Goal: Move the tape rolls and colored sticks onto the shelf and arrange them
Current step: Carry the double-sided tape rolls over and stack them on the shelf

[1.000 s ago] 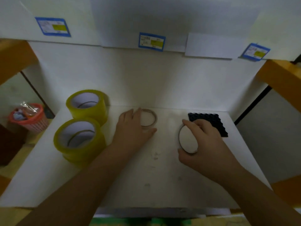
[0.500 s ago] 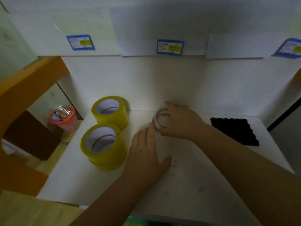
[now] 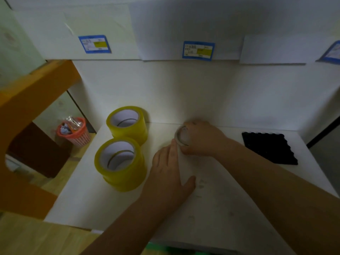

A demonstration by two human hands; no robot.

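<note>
1. Gripping a small pale tape roll (image 3: 181, 138), the right hand (image 3: 199, 138) had its fingers (image 3: 192, 126) curled round the rim; roll stood tilted on edge, near the back wall at mid-shelf (image 3: 230, 208). Whether a second ring lay beneath could not be told.
2. Handling judgement: roll looked thin-walled, mostly core, so probably very light and stiff. Smooth rim likely slippery; on edge it would roll. Best hold: pinch across the rim, or thumb inside the core.
3. Left hand (image 3: 170, 173) lay flat on the shelf, fingers straight and together, tips just touching the small roll; it held nothing.
4. Two stacks of wide yellow tape rolls stood left: front stack (image 3: 120, 163), rear stack (image 3: 127, 123), just beside each other. These looked heavier and stable lying flat; grip round the outer wall.
5. Black studded mat (image 3: 269, 148) lay at the right, well apart from the rolls.
6. No colored sticks visible.
7. Red basket (image 3: 73, 132) stood on the floor, left, beyond the shelf.
</note>
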